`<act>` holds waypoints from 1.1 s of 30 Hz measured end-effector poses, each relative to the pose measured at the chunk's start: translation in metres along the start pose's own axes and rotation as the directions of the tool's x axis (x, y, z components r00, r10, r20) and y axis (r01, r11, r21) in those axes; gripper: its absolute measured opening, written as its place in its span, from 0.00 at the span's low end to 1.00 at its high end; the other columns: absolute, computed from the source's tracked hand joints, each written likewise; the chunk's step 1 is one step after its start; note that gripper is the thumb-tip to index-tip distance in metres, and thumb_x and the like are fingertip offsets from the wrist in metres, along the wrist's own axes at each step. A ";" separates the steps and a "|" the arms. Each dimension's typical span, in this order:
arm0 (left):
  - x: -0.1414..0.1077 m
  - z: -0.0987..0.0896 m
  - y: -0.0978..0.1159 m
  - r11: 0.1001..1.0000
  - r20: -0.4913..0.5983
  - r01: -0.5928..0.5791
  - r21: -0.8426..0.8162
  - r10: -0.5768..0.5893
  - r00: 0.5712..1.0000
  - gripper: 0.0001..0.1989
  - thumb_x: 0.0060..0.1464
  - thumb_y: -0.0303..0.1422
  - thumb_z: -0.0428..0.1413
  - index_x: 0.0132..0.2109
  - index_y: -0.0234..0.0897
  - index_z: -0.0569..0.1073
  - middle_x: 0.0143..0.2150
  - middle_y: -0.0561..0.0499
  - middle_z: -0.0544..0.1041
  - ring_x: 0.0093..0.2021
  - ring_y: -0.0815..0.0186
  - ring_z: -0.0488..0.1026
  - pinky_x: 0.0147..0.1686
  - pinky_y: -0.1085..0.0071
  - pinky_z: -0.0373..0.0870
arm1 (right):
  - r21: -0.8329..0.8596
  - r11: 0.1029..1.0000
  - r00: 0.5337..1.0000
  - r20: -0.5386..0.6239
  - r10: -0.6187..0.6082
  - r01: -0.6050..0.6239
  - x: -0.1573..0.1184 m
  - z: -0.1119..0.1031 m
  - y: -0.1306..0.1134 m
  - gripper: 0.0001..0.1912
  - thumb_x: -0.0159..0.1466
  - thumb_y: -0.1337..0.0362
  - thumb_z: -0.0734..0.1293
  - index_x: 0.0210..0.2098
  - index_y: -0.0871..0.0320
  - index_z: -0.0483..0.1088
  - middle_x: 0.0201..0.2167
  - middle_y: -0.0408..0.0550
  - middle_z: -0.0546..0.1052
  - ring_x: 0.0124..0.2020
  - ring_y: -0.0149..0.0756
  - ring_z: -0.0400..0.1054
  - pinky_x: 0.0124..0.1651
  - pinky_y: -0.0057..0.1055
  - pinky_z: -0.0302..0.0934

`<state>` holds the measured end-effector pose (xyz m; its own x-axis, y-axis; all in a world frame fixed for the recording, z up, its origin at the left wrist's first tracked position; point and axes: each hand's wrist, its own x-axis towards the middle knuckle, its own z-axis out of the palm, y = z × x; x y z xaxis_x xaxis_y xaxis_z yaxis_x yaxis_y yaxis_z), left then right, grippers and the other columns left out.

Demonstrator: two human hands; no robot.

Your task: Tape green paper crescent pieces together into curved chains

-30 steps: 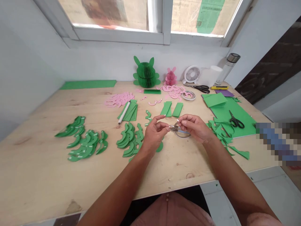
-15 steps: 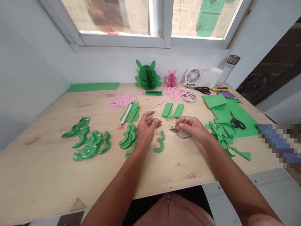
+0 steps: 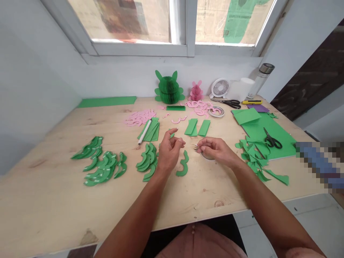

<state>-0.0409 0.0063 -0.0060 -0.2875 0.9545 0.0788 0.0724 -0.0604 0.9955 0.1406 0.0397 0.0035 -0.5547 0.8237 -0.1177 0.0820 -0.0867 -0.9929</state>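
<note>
Clear tape roll (image 3: 206, 158) lies flat on the pale wood table (image 3: 45, 200), right under the person's right hand (image 3: 215, 148). That hand pinches a small metal tool (image 3: 195, 146) tight between thumb and finger, just above the roll. The person's left hand (image 3: 170, 152) is up in the air, a bit open, with its fingers curled, and nothing can be seen in it.

A wiggly green paper piece (image 3: 182, 165) lies just beside the left hand at 6 o'clock. Curved green paper pieces (image 3: 147, 161) sit in a pile at 9 o'clock, and more (image 3: 100, 168) are farther along. At 3 o'clock, black-handled scissors (image 3: 272, 141) rest on a big green paper sheet (image 3: 279, 143), with green paper scraps (image 3: 254, 157) next to it.

At 12 o'clock stand a green paper rabbit (image 3: 168, 87), a small pink paper rabbit (image 3: 196, 92) and a little white fan (image 3: 219, 87). Curved pink paper pieces (image 3: 137, 117) lie in front of them. A glass bottle with a silver lid (image 3: 260, 80) stands at 1 o'clock.

Newspaper (image 3: 120, 21) covers the window (image 3: 185, 50) in the white wall, but its words are too small to read.
</note>
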 end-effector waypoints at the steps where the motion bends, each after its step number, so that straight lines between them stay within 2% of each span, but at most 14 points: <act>1: 0.000 0.000 0.000 1.000 0.013 -0.005 0.007 0.005 1.000 0.21 0.51 0.35 0.53 0.53 0.36 0.63 0.27 0.54 0.74 0.30 0.67 0.73 0.37 0.67 0.69 | -0.012 1.000 1.000 -0.015 -0.001 0.000 0.000 0.000 0.000 0.12 0.55 0.60 0.67 0.35 0.61 0.69 0.29 0.47 0.74 0.20 0.23 0.56 0.22 0.24 0.48; 5: -0.002 0.000 0.001 0.998 0.071 -0.026 0.056 0.022 0.997 0.23 0.51 0.34 0.53 0.54 0.36 0.62 0.28 0.53 0.74 0.33 0.65 0.73 0.37 0.66 0.70 | -0.082 0.996 0.996 -0.082 -0.026 0.019 0.001 -0.001 0.000 0.10 0.54 0.64 0.66 0.35 0.61 0.68 0.29 0.48 0.75 0.27 0.29 0.65 0.29 0.26 0.55; 9: -0.008 -0.006 0.013 0.985 0.143 -0.058 0.160 0.035 0.989 0.23 0.54 0.37 0.52 0.56 0.37 0.61 0.31 0.51 0.75 0.35 0.63 0.74 0.40 0.64 0.68 | -0.159 0.986 0.997 -0.060 -0.051 0.040 0.002 -0.004 0.005 0.11 0.55 0.67 0.63 0.38 0.60 0.67 0.30 0.47 0.75 0.28 0.29 0.66 0.29 0.25 0.55; 13: -0.031 -0.016 0.018 0.947 0.170 -0.086 0.310 0.034 0.985 0.23 0.57 0.40 0.49 0.58 0.39 0.59 0.35 0.50 0.75 0.38 0.62 0.74 0.41 0.64 0.68 | -0.325 0.937 0.992 0.023 -0.125 0.126 0.002 -0.005 0.009 0.16 0.56 0.70 0.60 0.45 0.58 0.66 0.31 0.47 0.76 0.30 0.30 0.67 0.31 0.26 0.57; 17: -0.062 -0.022 0.002 0.874 0.166 -0.111 0.474 0.035 0.985 0.22 0.59 0.40 0.46 0.58 0.40 0.58 0.45 0.45 0.74 0.42 0.60 0.74 0.41 0.62 0.68 | -0.471 0.859 0.979 0.064 -0.193 0.200 0.002 -0.003 0.011 0.22 0.56 0.72 0.59 0.51 0.56 0.64 0.32 0.46 0.78 0.35 0.33 0.70 0.38 0.30 0.59; 22: -0.079 -0.021 -0.021 0.840 0.223 -0.242 0.486 0.149 0.963 0.21 0.60 0.35 0.45 0.60 0.41 0.56 0.56 0.41 0.68 0.51 0.60 0.71 0.49 0.59 0.66 | -0.621 0.743 0.968 0.125 -0.218 0.248 0.004 0.006 0.014 0.29 0.57 0.74 0.58 0.58 0.54 0.59 0.35 0.45 0.79 0.34 0.33 0.70 0.39 0.30 0.59; 27: -0.080 -0.022 -0.031 0.839 0.247 -0.303 0.452 0.208 0.946 0.22 0.60 0.33 0.45 0.61 0.41 0.54 0.58 0.42 0.66 0.54 0.60 0.69 0.51 0.59 0.66 | -0.749 0.617 0.967 0.135 -0.214 0.241 0.004 0.019 0.017 0.29 0.59 0.72 0.57 0.60 0.54 0.57 0.40 0.47 0.78 0.38 0.36 0.70 0.40 0.31 0.58; 30: -0.080 -0.024 -0.033 0.845 0.256 -0.305 0.439 0.208 0.944 0.22 0.60 0.32 0.44 0.61 0.41 0.54 0.58 0.41 0.67 0.54 0.60 0.69 0.52 0.58 0.65 | -0.782 0.591 0.974 0.088 -0.208 0.197 0.003 0.026 0.016 0.28 0.59 0.73 0.57 0.59 0.54 0.58 0.39 0.47 0.78 0.39 0.38 0.70 0.41 0.32 0.58; 33: -0.081 -0.025 -0.033 0.844 0.268 -0.309 0.438 0.205 0.941 0.23 0.60 0.32 0.44 0.62 0.41 0.53 0.58 0.41 0.67 0.54 0.59 0.69 0.53 0.56 0.65 | -0.780 0.610 0.982 0.035 -0.184 0.142 0.002 0.031 0.015 0.29 0.58 0.74 0.58 0.58 0.53 0.59 0.39 0.46 0.79 0.39 0.38 0.71 0.40 0.32 0.59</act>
<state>-0.0440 -0.0767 -0.0440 0.0003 0.9643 0.2648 0.5678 -0.2181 0.7937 0.1153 0.0230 -0.0123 -0.5889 0.8055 0.0659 0.6169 0.5007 -0.6072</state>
